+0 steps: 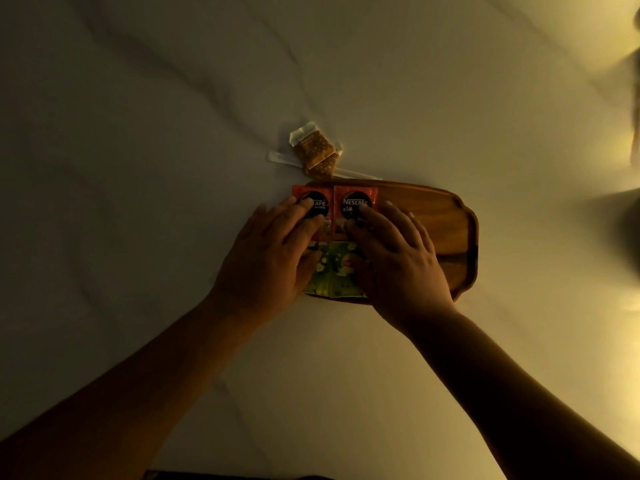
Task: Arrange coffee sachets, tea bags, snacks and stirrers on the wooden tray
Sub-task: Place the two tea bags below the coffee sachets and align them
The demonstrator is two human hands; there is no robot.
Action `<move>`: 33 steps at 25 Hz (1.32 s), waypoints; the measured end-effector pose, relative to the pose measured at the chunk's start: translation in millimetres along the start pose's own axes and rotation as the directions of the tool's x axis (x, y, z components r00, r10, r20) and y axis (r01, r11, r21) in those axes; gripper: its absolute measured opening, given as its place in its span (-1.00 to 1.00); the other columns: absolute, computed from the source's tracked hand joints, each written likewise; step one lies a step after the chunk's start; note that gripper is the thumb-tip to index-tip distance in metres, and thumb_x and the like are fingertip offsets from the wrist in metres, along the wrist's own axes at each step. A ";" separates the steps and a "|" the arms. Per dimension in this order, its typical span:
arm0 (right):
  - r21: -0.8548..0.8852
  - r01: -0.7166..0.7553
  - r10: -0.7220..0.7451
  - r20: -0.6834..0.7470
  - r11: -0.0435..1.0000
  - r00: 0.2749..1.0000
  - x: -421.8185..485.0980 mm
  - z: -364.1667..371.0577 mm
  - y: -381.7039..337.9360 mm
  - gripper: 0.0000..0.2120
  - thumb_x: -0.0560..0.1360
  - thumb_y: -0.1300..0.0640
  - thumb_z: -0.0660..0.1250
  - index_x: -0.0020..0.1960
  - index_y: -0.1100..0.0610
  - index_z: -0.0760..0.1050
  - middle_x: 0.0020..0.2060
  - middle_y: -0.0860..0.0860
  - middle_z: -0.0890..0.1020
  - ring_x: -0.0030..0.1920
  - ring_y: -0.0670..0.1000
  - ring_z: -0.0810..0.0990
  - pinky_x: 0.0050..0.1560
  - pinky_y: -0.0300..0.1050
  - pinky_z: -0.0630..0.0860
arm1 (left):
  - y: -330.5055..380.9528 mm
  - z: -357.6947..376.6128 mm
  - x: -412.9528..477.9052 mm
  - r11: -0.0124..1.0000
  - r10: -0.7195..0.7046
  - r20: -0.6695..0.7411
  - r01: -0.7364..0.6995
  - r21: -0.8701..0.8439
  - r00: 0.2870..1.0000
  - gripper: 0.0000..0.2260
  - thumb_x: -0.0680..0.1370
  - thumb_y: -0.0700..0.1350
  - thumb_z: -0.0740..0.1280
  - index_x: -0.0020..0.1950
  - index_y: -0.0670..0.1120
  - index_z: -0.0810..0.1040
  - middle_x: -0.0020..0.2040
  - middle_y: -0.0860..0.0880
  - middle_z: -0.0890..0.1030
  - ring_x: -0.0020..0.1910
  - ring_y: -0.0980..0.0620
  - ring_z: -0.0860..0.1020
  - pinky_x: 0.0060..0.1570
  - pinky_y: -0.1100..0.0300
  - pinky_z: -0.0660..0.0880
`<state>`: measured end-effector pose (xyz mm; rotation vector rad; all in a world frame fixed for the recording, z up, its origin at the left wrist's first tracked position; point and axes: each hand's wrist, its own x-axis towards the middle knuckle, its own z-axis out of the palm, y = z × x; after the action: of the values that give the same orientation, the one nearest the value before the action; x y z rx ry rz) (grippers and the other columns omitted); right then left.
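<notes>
White wrinkled sheet [138, 168] fills the frame, dim warm light from the right edge.

Left hand [270, 258], centre of frame: fingers spread flat, pressing down on the left red coffee sachet [313, 206]; nothing gripped. Palm covers the left part of the green tea bags [337, 271] below it.

Above centre, off the tray on the sheet: two orange dotted snack packets [317, 150], overlapping, lying across a white-wrapped stirrer [287, 160] that runs toward the tray's far rim.

Right coffee sachet [355, 209] sits just beside the left one, edges touching, both at the tray's left end.

Right hand [398, 258]: also flat and open, fingertips on the right sachet, palm over the tea bags' right side.

Wooden tray [450, 230], oblong, right of centre; its right half bare wood.
</notes>
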<state>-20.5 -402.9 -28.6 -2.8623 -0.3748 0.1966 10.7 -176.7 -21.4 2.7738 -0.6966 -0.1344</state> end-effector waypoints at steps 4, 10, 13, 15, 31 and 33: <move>0.041 0.020 -0.018 -0.034 0.999 0.999 -4.3 -5.4 -1.7 -0.49 0.61 -0.10 0.17 0.53 0.00 0.33 0.54 0.08 0.36 0.58 0.22 0.18 0.52 0.25 0.14 | -0.5 -1.2 -4.2 0.999 0.021 -0.052 -0.023 -0.026 0.998 -0.54 0.64 0.08 0.25 0.48 -0.13 0.45 0.52 -0.17 0.41 0.51 -0.18 0.36 0.48 -0.17 0.31; 0.032 0.109 -0.108 -0.034 0.994 0.994 -33.8 -9.7 -7.4 -0.58 0.54 -0.04 0.31 0.35 0.07 0.54 0.33 0.13 0.57 0.36 0.24 0.46 0.23 0.22 0.51 | 4.3 0.0 -25.3 0.994 0.107 -0.095 -0.109 -0.014 0.990 -0.73 0.61 0.00 0.32 0.21 -0.13 0.65 0.18 -0.13 0.63 0.15 -0.17 0.58 0.07 -0.09 0.52; 0.018 0.077 -0.078 0.020 0.997 0.997 -38.3 -10.8 -6.9 -0.54 0.51 -0.03 0.33 0.38 0.07 0.55 0.33 0.14 0.59 0.35 0.28 0.50 0.22 0.26 0.53 | 7.8 0.3 -28.2 0.997 0.079 -0.077 -0.078 0.005 0.994 -0.76 0.61 -0.01 0.33 0.15 -0.12 0.66 0.13 -0.11 0.64 0.09 -0.17 0.60 0.01 -0.09 0.53; 0.025 0.062 -0.063 0.006 0.998 0.998 -37.9 -11.2 -6.2 -0.54 0.51 -0.03 0.34 0.37 0.07 0.55 0.33 0.14 0.59 0.35 0.28 0.50 0.22 0.24 0.52 | 9.4 0.2 -28.2 0.997 0.071 -0.084 -0.070 0.011 0.994 -0.76 0.61 -0.01 0.33 0.15 -0.12 0.66 0.13 -0.11 0.64 0.08 -0.17 0.60 0.02 -0.08 0.53; 0.009 0.021 -0.021 -0.007 1.000 1.000 -14.9 -8.1 -5.8 -0.46 0.59 -0.17 0.13 0.52 0.00 0.33 0.54 0.05 0.35 0.56 0.15 0.16 0.44 0.13 0.12 | 4.4 -6.8 -13.1 1.000 0.006 -0.044 -0.006 -0.009 0.999 -0.55 0.62 0.08 0.25 0.44 -0.11 0.50 0.41 -0.16 0.51 0.40 -0.16 0.45 0.33 -0.07 0.44; -0.005 0.004 -0.004 0.036 1.000 0.999 -11.9 -5.9 -3.3 -0.45 0.60 -0.18 0.09 0.54 0.00 0.30 0.55 0.05 0.34 0.58 0.15 0.15 0.47 0.14 0.08 | 3.3 -7.0 -8.7 1.000 0.002 -0.008 -0.002 0.002 1.000 -0.54 0.61 0.09 0.24 0.43 -0.12 0.51 0.43 -0.16 0.50 0.42 -0.17 0.44 0.35 -0.08 0.43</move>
<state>-31.6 -404.4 -20.9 -2.8665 -0.3885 0.2473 2.6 -173.6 -13.6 2.7738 -0.6976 -0.1221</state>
